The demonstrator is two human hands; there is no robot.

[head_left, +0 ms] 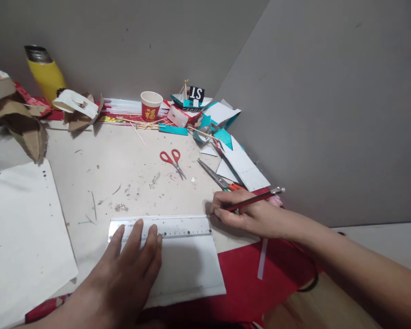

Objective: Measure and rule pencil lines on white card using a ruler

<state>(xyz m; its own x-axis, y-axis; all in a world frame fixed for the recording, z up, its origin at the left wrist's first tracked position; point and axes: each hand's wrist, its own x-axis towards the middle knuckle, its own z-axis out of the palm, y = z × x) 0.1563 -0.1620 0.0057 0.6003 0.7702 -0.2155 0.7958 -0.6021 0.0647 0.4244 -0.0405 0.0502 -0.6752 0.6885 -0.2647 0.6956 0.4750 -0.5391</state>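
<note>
A clear ruler (181, 230) lies along the far edge of a white sheet of card (195, 269). My left hand (126, 260) rests on both, its fingers spread and pressing on the ruler's left half. At the ruler's right end, my right hand (239, 212) grips a dark red and black pencil (256, 199). The pencil's tip is mostly hidden by my fingers, close to the card's far right corner. Just beyond that hand lie large scissors (214, 174) with orange handles. Small red-handled scissors (174, 163) lie farther back.
Against the back wall stand a yellow bottle (48, 77) and a red paper cup (150, 106) beside thin wooden sticks (144, 124). Cut card pieces (246, 167) line the right wall. A large white sheet (23, 237) covers the left side, with brown cardboard (20, 123) behind it.
</note>
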